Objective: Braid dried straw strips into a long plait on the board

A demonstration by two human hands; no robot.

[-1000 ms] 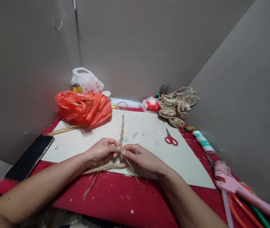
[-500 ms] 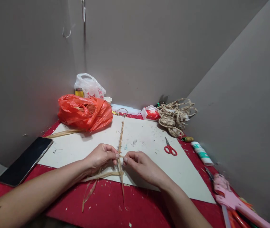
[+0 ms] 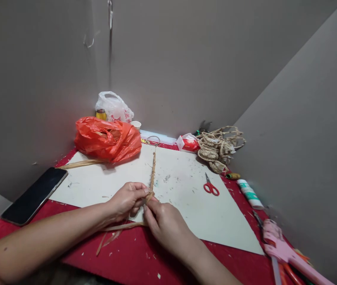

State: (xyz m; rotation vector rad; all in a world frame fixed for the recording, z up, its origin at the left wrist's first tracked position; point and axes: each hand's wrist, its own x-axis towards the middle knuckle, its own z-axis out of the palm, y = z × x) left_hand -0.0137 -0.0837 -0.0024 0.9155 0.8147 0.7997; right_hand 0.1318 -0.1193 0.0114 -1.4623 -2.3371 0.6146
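Observation:
A thin braided straw cord runs across the white board from a small metal ring at the back toward me. My left hand pinches the near end of the cord between thumb and fingers. My right hand sits just below it, fingers curled round the loose straw strips that trail off to the left over the red tabletop. The two hands touch at the cord's end.
An orange plastic bag and a white bag lie at the back left, a black phone at the left. Red scissors, a bundle of woven cord, a glue stick and a pink glue gun line the right side.
My right hand has moved from the right of the cord to below my left hand, pulling the loose strips down and leftward. The view has shifted slightly.

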